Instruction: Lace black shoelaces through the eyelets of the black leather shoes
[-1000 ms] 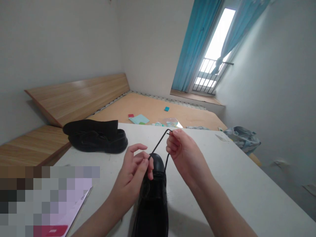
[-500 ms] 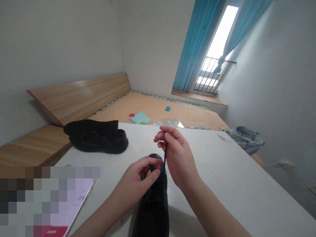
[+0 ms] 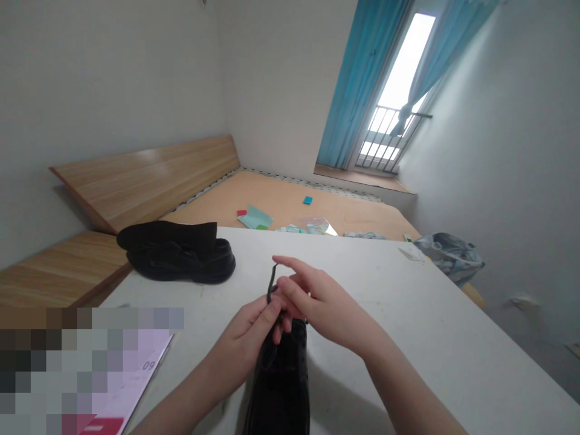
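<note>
A black shoe (image 3: pixel 281 386) stands on the white table in front of me, its toe pointing away and partly covered by my hands. Above its front, my left hand (image 3: pixel 247 332) pinches a dark shoelace (image 3: pixel 270 284) between thumb and fingers. Touching the left fingertips, my right hand (image 3: pixel 312 299) has its index finger stretched out against the lace's upper end, while its other fingers curl around the lace lower down. Exactly where the lace runs between the fingers is hidden.
Another black shoe (image 3: pixel 181 260) lies at the table's far left with a black insole (image 3: pixel 167 234) on top. A purple printed sheet (image 3: pixel 149 362) is at the near left. Beyond the white table (image 3: pixel 385 314) is a bed (image 3: pixel 281 187); a bag (image 3: pixel 451 257) sits right.
My right hand has come down and left from above the shoe to meet my left hand. The lace, stretched upward before, now bends up in a short end by the fingertips.
</note>
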`<state>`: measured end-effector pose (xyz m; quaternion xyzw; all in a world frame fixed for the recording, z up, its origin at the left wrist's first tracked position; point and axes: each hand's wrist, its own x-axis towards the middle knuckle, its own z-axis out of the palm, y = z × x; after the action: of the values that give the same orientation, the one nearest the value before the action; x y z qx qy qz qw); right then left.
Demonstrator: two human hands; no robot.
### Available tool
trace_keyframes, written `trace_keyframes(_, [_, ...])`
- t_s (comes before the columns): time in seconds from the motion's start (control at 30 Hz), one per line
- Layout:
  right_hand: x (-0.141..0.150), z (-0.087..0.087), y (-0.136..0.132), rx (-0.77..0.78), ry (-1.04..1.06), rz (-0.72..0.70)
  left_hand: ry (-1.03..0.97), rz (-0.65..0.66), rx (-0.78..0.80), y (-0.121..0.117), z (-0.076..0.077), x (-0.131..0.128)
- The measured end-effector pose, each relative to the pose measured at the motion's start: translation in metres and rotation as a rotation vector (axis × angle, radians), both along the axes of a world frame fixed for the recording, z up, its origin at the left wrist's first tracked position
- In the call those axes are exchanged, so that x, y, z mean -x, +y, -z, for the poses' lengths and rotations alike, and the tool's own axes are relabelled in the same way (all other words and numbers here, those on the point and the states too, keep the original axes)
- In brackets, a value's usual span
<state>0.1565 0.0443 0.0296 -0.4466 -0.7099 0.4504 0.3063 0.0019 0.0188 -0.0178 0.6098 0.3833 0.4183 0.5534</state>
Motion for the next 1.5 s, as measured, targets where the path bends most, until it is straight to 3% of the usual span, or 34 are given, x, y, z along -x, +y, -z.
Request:
trace_keyframes(0.17, [-0.025, -0.002, -0.004, -0.110, -0.323, 0.050, -0.060, -0.044, 0.078, 0.002, -0.002, 0.000])
trace_keyframes(0.3, [-0.039, 0.000, -0.018, 0.057, -0.199, -0.026, -0.083, -0.050, 0.153, 0.003, 0.001, 0.000])
trace_keyframes(0.4, [-0.031, 0.007, -0.031, 0.128, -0.143, -0.038, -0.122, -0.021, 0.136, 0.003, 0.002, 0.002])
trace_keyframes(0.5, [-0.015, 0.019, -0.037, 0.098, -0.194, 0.063, -0.106, 0.007, 0.039, 0.001, -0.001, 0.004])
trace_keyframes(0.63, [-0.004, 0.040, -0.035, -0.071, -0.200, 0.231, -0.042, 0.069, -0.078, -0.002, -0.005, 0.007])
trace_keyframes(0.77, [-0.006, 0.056, -0.030, -0.147, -0.103, 0.196, 0.018, 0.102, -0.246, -0.006, -0.005, 0.009])
trace_keyframes(0.93, [-0.010, 0.061, -0.026, -0.048, 0.085, 0.186, 0.075, 0.132, -0.339, -0.007, -0.005, 0.010])
trace_keyframes(1.03, [-0.011, 0.059, -0.027, 0.096, 0.221, 0.136, 0.125, 0.114, -0.369, -0.006, -0.005, 0.012])
trace_keyframes(1.13, [-0.013, 0.055, -0.029, 0.301, 0.521, 0.157, 0.184, 0.087, -0.407, -0.004, -0.004, 0.015])
trace_keyframes(1.23, [-0.016, 0.053, -0.031, 0.330, 0.714, 0.198, 0.254, 0.072, -0.426, -0.002, -0.006, 0.017])
trace_keyframes(1.37, [-0.023, 0.051, -0.034, 0.376, 0.919, 0.155, 0.397, 0.076, -0.395, 0.002, -0.015, 0.020])
trace_keyframes(1.5, [-0.039, 0.052, -0.036, 0.369, 0.846, 0.121, 0.713, 0.049, -0.198, 0.003, -0.022, 0.035])
